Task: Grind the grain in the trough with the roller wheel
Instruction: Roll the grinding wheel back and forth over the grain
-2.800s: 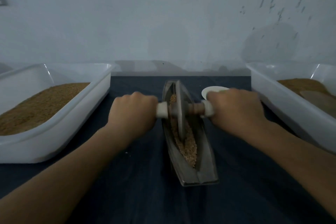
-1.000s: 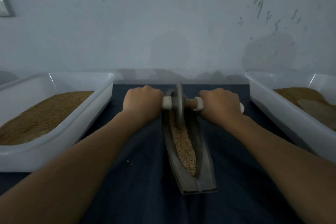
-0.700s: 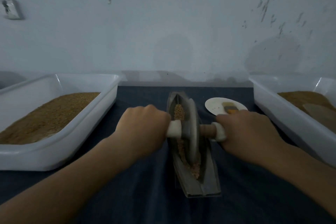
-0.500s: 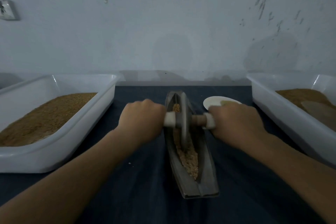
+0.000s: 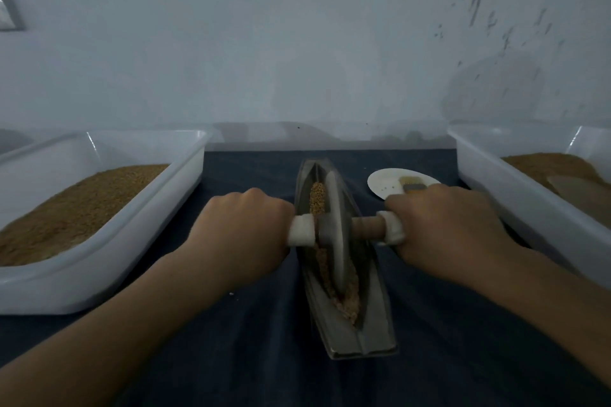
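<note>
Closest in, two bare forearms reach forward over a dark cloth (image 5: 264, 357) covering the table. Between them sits the near, squared-off end of the trough (image 5: 377, 317), a long, narrow, boat-shaped metal piece running straight away from the person. Inside its groove lies the grain (image 5: 350, 301), pale and crushed-looking toward the near end, rounder and more golden at the far tip. The wheel (image 5: 337, 241) stands on edge in the groove, about the middle of the trough's length, its rim down in the grain. Through its hub runs the handle (image 5: 367, 227), a wooden bar with a white wrap on each side of the disc. The left hand (image 5: 244, 235) is a tight fist round the left end, fingers curled fully under and knuckles up, right against the white wrap. The right hand (image 5: 446, 228) grips the right end the same way (a stretch of bare wood shows between its wrap and the disc). Out to one side, the left tub (image 5: 99, 277), white plastic, sits on the cloth, heaped with brown granular stuff. The right tub (image 5: 515, 201) stands on the other side with a similar brown heap and a flat tan shape in it that I cannot make out. Just beyond the right hand, a small white plate (image 5: 386, 183) lies on the cloth with a brush (image 5: 411, 184) on it, partly hidden by the knuckles. At the back, a pale, scuffed wall (image 5: 297, 43) closes the scene.
</note>
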